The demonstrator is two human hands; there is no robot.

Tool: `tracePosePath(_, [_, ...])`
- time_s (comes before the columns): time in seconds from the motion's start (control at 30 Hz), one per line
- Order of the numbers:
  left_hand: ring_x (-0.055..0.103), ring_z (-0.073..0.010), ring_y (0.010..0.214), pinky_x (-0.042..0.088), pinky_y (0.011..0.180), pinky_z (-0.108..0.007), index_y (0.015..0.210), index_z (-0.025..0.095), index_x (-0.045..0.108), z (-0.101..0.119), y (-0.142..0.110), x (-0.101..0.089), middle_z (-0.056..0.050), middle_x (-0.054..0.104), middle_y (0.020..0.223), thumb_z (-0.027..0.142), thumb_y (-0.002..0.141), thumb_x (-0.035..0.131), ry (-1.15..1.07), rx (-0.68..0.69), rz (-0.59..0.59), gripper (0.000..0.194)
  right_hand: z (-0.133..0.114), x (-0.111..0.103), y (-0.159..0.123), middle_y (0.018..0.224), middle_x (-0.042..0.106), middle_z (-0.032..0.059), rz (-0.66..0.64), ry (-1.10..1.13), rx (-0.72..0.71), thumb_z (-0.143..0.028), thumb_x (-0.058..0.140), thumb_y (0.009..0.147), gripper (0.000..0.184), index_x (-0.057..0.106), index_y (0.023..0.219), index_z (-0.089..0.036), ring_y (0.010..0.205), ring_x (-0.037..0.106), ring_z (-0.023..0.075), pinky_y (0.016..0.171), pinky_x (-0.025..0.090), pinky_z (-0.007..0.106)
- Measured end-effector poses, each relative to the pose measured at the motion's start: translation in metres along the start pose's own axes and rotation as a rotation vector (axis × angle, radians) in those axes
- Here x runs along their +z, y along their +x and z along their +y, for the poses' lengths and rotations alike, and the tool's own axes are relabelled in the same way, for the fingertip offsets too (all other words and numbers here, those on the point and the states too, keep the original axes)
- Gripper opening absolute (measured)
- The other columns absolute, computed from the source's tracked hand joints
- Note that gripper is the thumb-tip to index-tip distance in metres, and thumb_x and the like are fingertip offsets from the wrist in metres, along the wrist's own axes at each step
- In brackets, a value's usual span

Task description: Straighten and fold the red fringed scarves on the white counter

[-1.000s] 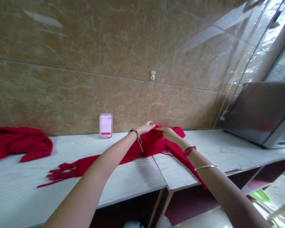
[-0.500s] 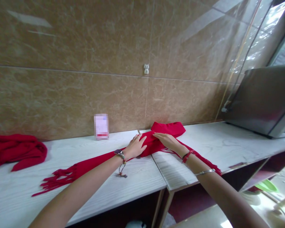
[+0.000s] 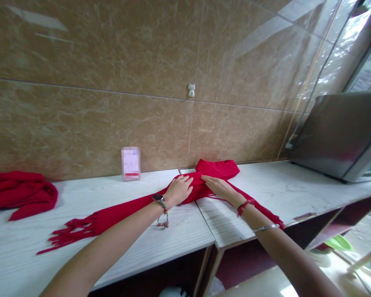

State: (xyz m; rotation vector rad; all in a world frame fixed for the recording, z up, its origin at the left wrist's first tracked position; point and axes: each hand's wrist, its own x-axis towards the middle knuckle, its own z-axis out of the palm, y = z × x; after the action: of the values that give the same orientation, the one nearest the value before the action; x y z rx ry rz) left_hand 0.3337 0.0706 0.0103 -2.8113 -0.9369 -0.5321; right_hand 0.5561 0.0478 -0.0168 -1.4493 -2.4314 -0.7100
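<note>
We find the left hand (image 3: 178, 191) spread flat on the fringed red scarf (image 3: 199, 189), the right hand (image 3: 220, 187) laid on it with fingers straight. The scarf lies beneath both hands, ends extending to either side.

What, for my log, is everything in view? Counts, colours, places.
Wall: 1, brown, background
Counter: two sections, white, along wall
Scarf: apparently 1, red, counter's centre
Bunched cloth: 1, red, counter's left
Phone: 1, pinkish, pixelated, upright against wall
Cat figure: 1, white, on wall
Boxy appliance: 1, grey, counter's right
Basin-like item: 1, green, low right
Cut-off item: 1, whitish, below counter, unclear
Watch: 1, dark-faced, left wrist
Beaded bracelet: 1, multicoloured, left wrist
Band: 1, red, right wrist
Bangle: 1, silver, right forearm
Left hand, right hand: one each, bare, on scarf
</note>
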Motion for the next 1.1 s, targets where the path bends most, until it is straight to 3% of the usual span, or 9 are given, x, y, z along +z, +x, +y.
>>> tracePosePath(0.1, [0.055,-0.0230,0.102,0.045,0.085,-0.033,0.112,0.012,0.054,-0.002,-0.001,-0.004,-0.013,0.055,0.117,0.019,0.082,0.047,0.047,0.022,-0.059,0.031,0.000,-0.003,0.002,0.120,0.055,0.0167,-0.040,-0.023,0.013,-0.002,0.034,0.081,0.040,0.049,0.118,-0.007,0.108,0.055,0.0204,0.090,0.046,0.031])
tracePosePath(0.2, [0.059,-0.0219,0.093,0.049,0.076,-0.031,0.109,0.011,0.054,-0.002,-0.001,-0.006,-0.014,0.057,0.111,0.009,0.081,0.043,0.111,0.020,-0.107,0.030,-0.001,-0.003,0.005,0.118,0.057,0.0158,-0.065,-0.034,0.041,-0.001,0.034,0.081,0.039,0.052,0.115,-0.009,0.103,0.057,0.0212,0.085,0.049,0.031])
tracePosePath(0.3, [0.056,-0.0224,0.102,0.048,0.081,-0.031,0.113,0.006,0.050,-0.001,0.001,-0.006,-0.017,0.056,0.113,0.000,0.080,0.036,0.179,0.016,-0.103,0.036,0.001,0.001,0.006,0.117,0.057,0.0158,-0.043,-0.005,0.049,-0.002,0.034,0.081,0.039,0.052,0.115,-0.009,0.105,0.057,0.0213,0.086,0.049,0.032])
tracePosePath(0.5, [0.037,-0.0232,0.124,0.033,0.100,-0.037,0.124,0.003,0.041,0.001,-0.004,-0.005,-0.021,0.043,0.130,-0.003,0.081,0.030,0.186,0.056,-0.042,0.045,0.007,0.010,-0.003,0.127,0.050,0.0126,0.148,0.107,0.031,-0.004,0.032,0.082,0.045,0.043,0.126,-0.011,0.118,0.045,0.0173,0.098,0.040,0.034])
tracePosePath(0.7, [0.020,-0.0264,0.131,0.028,0.102,-0.043,0.133,0.008,0.031,0.000,-0.023,0.003,-0.015,0.027,0.142,-0.006,0.076,0.025,0.184,0.112,-0.176,0.058,0.002,0.010,-0.013,0.128,0.049,0.0144,0.082,0.114,-0.014,-0.004,0.036,0.082,0.044,0.046,0.124,-0.010,0.119,0.043,0.0188,0.099,0.040,0.032])
tracePosePath(0.93, [0.017,-0.0218,0.133,0.021,0.106,-0.039,0.133,0.010,0.030,0.004,-0.022,-0.007,-0.014,0.025,0.143,-0.007,0.075,0.025,0.121,0.132,-0.133,0.061,0.007,0.011,-0.011,0.126,0.051,0.0136,0.094,0.090,0.012,-0.003,0.035,0.080,0.046,0.045,0.124,-0.012,0.116,0.048,0.0199,0.097,0.042,0.037])
tracePosePath(1.1, [0.019,-0.0222,0.132,0.024,0.104,-0.039,0.133,0.011,0.031,0.001,-0.026,0.000,-0.014,0.025,0.143,-0.005,0.075,0.030,0.077,0.169,-0.222,0.060,0.004,0.007,-0.017,0.124,0.052,0.0161,0.068,0.123,-0.003,-0.003,0.035,0.081,0.043,0.047,0.122,-0.009,0.113,0.051,0.0198,0.094,0.044,0.034])
